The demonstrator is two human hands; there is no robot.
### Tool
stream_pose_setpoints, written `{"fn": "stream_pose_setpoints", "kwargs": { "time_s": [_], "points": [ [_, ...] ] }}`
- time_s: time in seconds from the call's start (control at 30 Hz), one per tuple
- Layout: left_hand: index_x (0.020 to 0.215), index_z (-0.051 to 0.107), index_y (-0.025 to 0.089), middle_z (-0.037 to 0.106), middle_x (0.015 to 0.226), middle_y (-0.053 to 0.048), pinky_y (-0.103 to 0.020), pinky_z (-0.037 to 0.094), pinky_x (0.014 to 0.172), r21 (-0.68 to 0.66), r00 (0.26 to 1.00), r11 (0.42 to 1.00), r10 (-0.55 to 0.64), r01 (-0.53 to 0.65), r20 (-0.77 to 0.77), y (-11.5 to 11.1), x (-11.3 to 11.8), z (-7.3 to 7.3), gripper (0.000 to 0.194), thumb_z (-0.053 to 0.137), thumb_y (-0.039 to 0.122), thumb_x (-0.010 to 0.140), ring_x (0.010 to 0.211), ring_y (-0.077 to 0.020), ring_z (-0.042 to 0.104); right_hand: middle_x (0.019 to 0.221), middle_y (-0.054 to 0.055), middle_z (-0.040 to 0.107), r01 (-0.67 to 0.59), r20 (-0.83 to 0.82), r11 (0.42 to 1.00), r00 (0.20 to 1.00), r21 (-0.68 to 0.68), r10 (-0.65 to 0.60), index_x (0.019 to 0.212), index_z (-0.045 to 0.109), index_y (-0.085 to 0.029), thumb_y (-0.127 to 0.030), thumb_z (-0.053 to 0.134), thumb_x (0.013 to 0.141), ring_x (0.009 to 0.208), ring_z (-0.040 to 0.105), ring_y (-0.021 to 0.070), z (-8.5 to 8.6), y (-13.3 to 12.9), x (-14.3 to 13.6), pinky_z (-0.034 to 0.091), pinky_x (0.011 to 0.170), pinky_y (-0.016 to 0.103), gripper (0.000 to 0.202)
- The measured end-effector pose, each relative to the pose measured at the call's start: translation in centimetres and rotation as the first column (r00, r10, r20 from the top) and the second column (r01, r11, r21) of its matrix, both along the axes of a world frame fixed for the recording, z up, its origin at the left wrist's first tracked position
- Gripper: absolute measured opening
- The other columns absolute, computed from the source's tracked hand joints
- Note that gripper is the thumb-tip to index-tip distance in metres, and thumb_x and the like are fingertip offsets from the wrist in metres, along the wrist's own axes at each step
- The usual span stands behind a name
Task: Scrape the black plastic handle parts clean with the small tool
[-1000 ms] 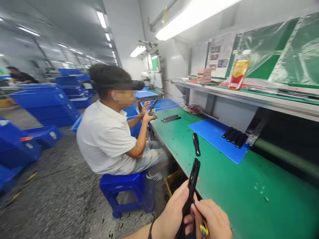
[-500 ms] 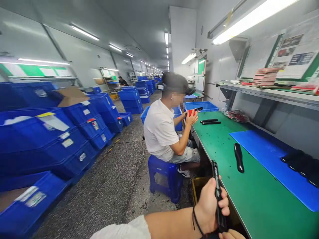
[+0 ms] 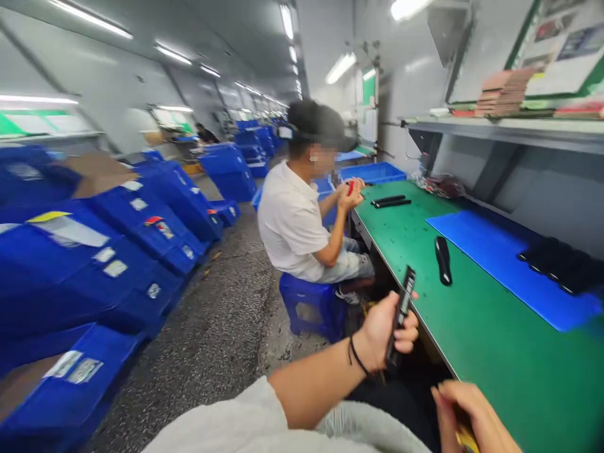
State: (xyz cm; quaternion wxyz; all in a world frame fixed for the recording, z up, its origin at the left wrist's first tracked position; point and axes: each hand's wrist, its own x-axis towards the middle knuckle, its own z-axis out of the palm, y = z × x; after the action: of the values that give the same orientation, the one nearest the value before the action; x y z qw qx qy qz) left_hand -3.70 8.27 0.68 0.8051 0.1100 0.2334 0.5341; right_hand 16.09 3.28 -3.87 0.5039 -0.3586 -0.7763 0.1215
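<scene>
My left hand (image 3: 384, 327) is wrapped round a long black part (image 3: 402, 314), held upright beside the front edge of the green table (image 3: 476, 327). At the bottom right, my right hand (image 3: 472, 415) has its fingers closed on a yellow object (image 3: 467, 439), only partly in view; what it is, I cannot make out. The two hands are apart. On the table, a single black piece (image 3: 443, 260) lies beyond my left hand.
A co-worker in a white shirt (image 3: 292, 220) sits on a blue stool (image 3: 314, 305), holding something red. Several black pieces (image 3: 561, 264) lie on a blue mat (image 3: 495, 251). Stacked blue crates (image 3: 127, 270) fill the left. A shelf (image 3: 500, 129) runs above the table.
My right hand has moved away from the black part, to the lower right, and the yellow object now shows in it. My left hand has shifted slightly left and up with the part.
</scene>
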Motion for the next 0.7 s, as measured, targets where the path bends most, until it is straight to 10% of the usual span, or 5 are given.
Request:
{"fn": "stream_pose_setpoints", "kwargs": {
  "time_s": [0.23, 0.47, 0.7],
  "points": [
    [0.145, 0.048, 0.022, 0.048, 0.073, 0.007, -0.018, 0.042, 0.039, 0.261, 0.897, 0.95, 0.26, -0.172, -0.358, -0.4, -0.6, 1.3, 0.056, 0.065, 0.048, 0.098, 0.046, -0.0071, 0.037, 0.117, 0.01, 0.067, 0.069, 0.149, 0.944, 0.989, -0.323, -0.022, 0.125, 0.06, -0.023, -0.033, 0.048, 0.109, 0.103, 0.068, 0.0197, 4.1, 0.8, 0.3, 0.058, 0.083, 0.03, 0.022],
    [0.159, 0.047, 0.014, 0.043, 0.063, 0.007, -0.017, 0.027, 0.038, 0.355, 0.856, 0.931, 0.112, 0.087, -0.504, -2.5, 1.2, 0.5, 0.071, 0.065, 0.051, 0.101, 0.042, -0.0056, 0.035, 0.078, 0.002, 0.058, 0.103, 0.441, 0.985, 0.884, 0.137, -0.153, 0.106, 0.064, -0.018, -0.019, 0.042, 0.109, 0.071, 0.049, 0.0161, 8.6, 2.2, 2.6, 0.036, 0.065, 0.03, 0.023],
    [0.162, 0.047, 0.014, 0.042, 0.059, 0.005, -0.019, 0.027, 0.046, 0.366, 0.821, 0.874, -0.065, 0.322, -0.568, -4.8, 2.2, 1.0, 0.07, 0.061, 0.051, 0.104, 0.048, -0.0075, 0.034, 0.067, 0.0, 0.051, 0.173, 0.558, 0.925, 0.754, 0.34, -0.346, 0.077, 0.056, -0.02, -0.069, 0.043, 0.106, 0.062, 0.042, 0.0145, 12.4, 5.1, 5.0, 0.022, 0.059, 0.033, 0.058]
  ]
}}
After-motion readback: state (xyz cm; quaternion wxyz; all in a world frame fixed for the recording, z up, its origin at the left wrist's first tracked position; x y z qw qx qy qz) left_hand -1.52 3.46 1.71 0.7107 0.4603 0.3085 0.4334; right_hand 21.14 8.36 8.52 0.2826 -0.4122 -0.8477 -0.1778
